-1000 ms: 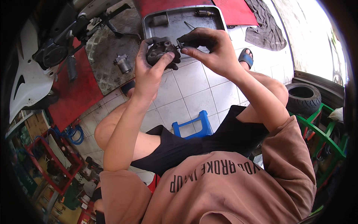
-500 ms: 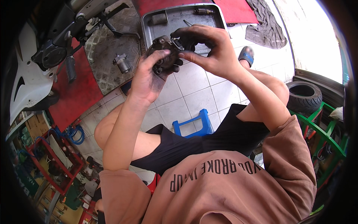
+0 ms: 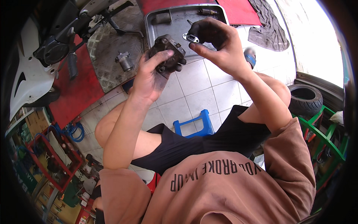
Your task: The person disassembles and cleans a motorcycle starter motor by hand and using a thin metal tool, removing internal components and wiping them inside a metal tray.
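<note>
My left hand [image 3: 151, 76] is wrapped round a dark, greasy engine part that looks like a small cylinder head [image 3: 162, 44], its thumb lying across the face. To its right, my right hand [image 3: 220, 44] pinches a small oval metal flange [image 3: 191, 38] with a dark middle and a hole at each end. A gap separates the flange from the engine part. Both hands have blackened fingers and are raised over the near edge of a metal tray [image 3: 182, 16].
In the tray lie a grey cylindrical piece [image 3: 163, 17] and a dark metal part [image 3: 207, 12]. A silver metal component [image 3: 124, 61] rests on the tread plate at left, near a motorbike [image 3: 56, 50]. A blue stool [image 3: 203, 127] stands between my legs; a tyre [image 3: 305, 99] is at right.
My right hand has drawn away to the right from the engine part, and the flange now shows in its fingertips. My left hand still grips the engine part, slightly turned.
</note>
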Demonstrator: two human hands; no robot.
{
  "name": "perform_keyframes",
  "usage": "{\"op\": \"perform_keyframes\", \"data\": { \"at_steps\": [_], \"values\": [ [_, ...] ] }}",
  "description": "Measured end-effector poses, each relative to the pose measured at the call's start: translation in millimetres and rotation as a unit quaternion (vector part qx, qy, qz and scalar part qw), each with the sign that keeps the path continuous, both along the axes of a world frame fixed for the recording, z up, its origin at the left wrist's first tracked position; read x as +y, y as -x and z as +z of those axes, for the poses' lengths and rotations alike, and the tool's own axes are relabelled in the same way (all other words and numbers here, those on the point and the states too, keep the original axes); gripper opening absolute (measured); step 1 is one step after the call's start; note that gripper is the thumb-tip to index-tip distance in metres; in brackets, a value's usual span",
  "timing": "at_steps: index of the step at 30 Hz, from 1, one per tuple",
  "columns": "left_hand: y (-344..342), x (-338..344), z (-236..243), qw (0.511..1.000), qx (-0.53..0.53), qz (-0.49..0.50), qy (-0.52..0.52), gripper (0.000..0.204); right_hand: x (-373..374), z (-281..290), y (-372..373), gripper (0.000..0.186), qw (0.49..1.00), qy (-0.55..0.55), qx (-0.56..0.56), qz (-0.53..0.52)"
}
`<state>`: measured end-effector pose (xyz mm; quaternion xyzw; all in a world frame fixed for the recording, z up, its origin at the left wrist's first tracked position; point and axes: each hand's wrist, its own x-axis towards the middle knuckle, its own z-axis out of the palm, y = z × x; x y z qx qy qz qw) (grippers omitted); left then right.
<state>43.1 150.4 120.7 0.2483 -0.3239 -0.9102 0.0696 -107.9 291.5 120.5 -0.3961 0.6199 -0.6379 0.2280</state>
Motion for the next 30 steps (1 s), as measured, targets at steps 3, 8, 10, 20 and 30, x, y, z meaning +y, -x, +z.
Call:
{"op": "perform_keyframes", "data": {
  "at_steps": [3,8,10,20,30],
  "values": [
    [-3,-2,0,0.992,0.110,-0.029,-0.055,0.033,1,-5,4,0.034,0.999,0.004,-0.028,0.032],
    [4,-8,11,0.950,0.276,-0.145,0.005,0.042,2,6,2,0.031,0.988,0.019,-0.138,0.061],
    [3,-5,15,0.951,0.270,-0.143,0.044,0.043,2,5,4,0.032,0.989,0.018,-0.135,0.057],
    [1,-8,23,0.958,0.222,-0.073,0.167,0.034,10,7,6,0.040,0.973,0.016,-0.218,0.069],
    [6,-11,14,0.791,0.092,0.031,0.604,0.045,14,8,6,0.026,0.928,-0.064,-0.335,0.151]
  ]
}}
